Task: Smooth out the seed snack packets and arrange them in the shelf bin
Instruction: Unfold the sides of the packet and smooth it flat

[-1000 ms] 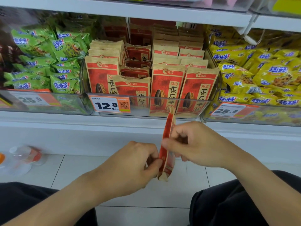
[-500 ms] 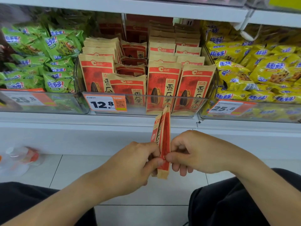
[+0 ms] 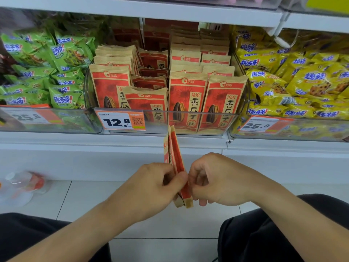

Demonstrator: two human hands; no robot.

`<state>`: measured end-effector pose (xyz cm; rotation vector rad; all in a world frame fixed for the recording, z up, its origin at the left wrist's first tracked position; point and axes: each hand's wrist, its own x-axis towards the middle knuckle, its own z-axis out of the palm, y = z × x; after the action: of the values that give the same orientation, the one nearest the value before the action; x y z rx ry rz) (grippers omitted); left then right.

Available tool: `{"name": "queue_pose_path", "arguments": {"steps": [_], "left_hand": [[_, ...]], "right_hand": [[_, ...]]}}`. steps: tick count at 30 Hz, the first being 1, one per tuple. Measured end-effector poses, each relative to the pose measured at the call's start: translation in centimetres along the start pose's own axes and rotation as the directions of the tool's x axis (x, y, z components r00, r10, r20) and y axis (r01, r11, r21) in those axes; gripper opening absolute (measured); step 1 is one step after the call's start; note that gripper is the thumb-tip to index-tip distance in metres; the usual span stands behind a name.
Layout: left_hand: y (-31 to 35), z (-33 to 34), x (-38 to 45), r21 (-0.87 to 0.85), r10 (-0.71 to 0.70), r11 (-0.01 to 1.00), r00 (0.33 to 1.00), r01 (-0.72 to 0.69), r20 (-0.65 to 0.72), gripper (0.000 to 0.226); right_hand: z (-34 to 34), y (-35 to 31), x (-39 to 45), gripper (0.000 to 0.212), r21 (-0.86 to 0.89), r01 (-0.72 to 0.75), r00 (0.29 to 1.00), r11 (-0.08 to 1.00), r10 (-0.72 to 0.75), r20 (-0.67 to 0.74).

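Pinching the seed packet [image 3: 174, 159] edge-on between both hands, left hand [image 3: 156, 186] and right hand [image 3: 217, 178] level; its long axis runs six to twelve o'clock, toward the shelf bin [image 3: 188, 121].

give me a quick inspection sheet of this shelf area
surface: white shelf above a tiled floor.
job's things: clear bin holds upright seed packets; one short packet sits low at the front; two packets held edge-on below the bin.
clutter: blurred plastic bottle on the floor.
hands: left hand and right hand both pinch the held packets.
cables: nothing seen.
surroundings: green bags left, yellow bags right, price tag reading 12.8.
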<state>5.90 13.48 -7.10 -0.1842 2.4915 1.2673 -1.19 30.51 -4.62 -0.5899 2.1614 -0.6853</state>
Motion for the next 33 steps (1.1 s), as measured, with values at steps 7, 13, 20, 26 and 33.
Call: {"name": "queue_pose_path", "arguments": {"steps": [7,13,20,26,33], "left_hand": [[0.9,-0.5,0.3,-0.41,-0.167,0.904,0.983,0.122,-0.075,0.03],[0.2,-0.4,0.5,-0.33,-0.076,0.942,0.995,0.052,-0.061,0.015],[-0.1,-1.2,0.6,-0.251,-0.037,0.968,0.996,0.015,-0.085,0.021],[0.1,-1.1,0.9,-0.356,-0.113,0.933,0.982,0.052,-0.153,0.014],[0.3,-1.0,0.8,-0.286,0.034,0.95,0.954,-0.123,-0.298,0.028]], "right_hand": [[0.6,-0.7,-0.1,0.006,0.069,0.083,0.996,0.994,-0.08,-0.046],[0.4,-0.4,0.1,0.011,0.003,0.086,0.983,0.996,-0.084,-0.166],[-2.6,1.3,0.3,0.017,0.188,0.048,0.879,0.981,0.047,-0.474],[-3.0,0.8,-0.2,0.009,0.416,0.177,0.923,0.892,-0.004,-0.385],[-2.6,0.6,-0.5,0.017,0.57,0.275,0.922,0.775,-0.044,-0.385]]}}
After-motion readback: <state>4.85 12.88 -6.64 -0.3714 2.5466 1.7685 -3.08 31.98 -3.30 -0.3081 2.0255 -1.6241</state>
